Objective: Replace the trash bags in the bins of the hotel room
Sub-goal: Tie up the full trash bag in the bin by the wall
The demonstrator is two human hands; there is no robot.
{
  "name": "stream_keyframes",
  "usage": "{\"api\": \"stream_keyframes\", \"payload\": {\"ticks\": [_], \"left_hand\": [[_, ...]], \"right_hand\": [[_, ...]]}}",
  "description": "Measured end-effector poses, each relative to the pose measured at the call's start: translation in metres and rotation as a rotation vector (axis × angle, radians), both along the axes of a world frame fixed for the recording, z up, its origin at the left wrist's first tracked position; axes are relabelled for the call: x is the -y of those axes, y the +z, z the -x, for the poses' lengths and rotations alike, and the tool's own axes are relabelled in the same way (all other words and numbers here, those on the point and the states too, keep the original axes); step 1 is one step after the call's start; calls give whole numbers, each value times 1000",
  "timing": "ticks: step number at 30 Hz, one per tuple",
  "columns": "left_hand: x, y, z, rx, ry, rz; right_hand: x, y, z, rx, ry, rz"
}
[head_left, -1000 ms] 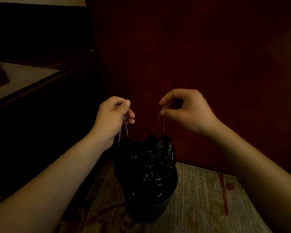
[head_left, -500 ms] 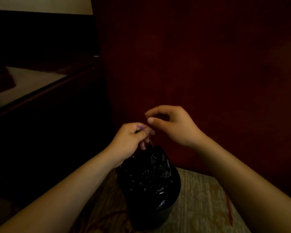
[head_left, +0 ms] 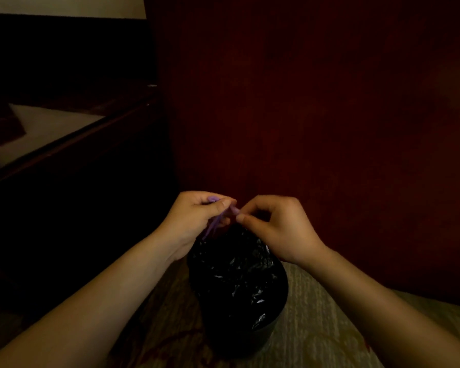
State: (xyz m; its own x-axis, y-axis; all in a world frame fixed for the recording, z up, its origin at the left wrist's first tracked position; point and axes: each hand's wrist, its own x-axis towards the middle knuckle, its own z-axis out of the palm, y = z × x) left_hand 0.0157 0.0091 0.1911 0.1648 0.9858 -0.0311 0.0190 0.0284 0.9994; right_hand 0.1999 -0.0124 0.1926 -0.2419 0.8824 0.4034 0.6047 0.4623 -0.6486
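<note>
Your left hand (head_left: 197,219) and right hand (head_left: 276,229), just apart, now meet, fingers (head_left: 243,217) pinching the drawstring (head_left: 213,224) above the trash bag (head_left: 237,277), seemingly to knot it

Setting: a dim hotel bedroom. Left of the bin (head_left: 263,337) stands a dark wooden bed frame (head_left: 72,146) carrying white bedding (head_left: 51,126). Behind the bin is a dark red wall (head_left: 316,115), and beneath it patterned carpet (head_left: 319,328).
</note>
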Motion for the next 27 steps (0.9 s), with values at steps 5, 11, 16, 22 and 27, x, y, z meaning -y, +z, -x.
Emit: {"api": "stream_keyframes", "payload": {"ticks": [5,11,16,22,27], "left_hand": [[-2,-5,5,-408,-4,-264],[2,-13,3,-729,-16,-770],[-2,-24,5,-586,167,-786],[3,-34,9,-651,242,-851],[2,-44,14,-541,264,-723]], "right_hand": [[-7,-6,-8,210,55,190],[-34,-2,9,-151,115,573],[-36,-7,14,-548,140,756],[-37,-21,16,-502,42,553],[-37,-26,12,-350,-58,244]]}}
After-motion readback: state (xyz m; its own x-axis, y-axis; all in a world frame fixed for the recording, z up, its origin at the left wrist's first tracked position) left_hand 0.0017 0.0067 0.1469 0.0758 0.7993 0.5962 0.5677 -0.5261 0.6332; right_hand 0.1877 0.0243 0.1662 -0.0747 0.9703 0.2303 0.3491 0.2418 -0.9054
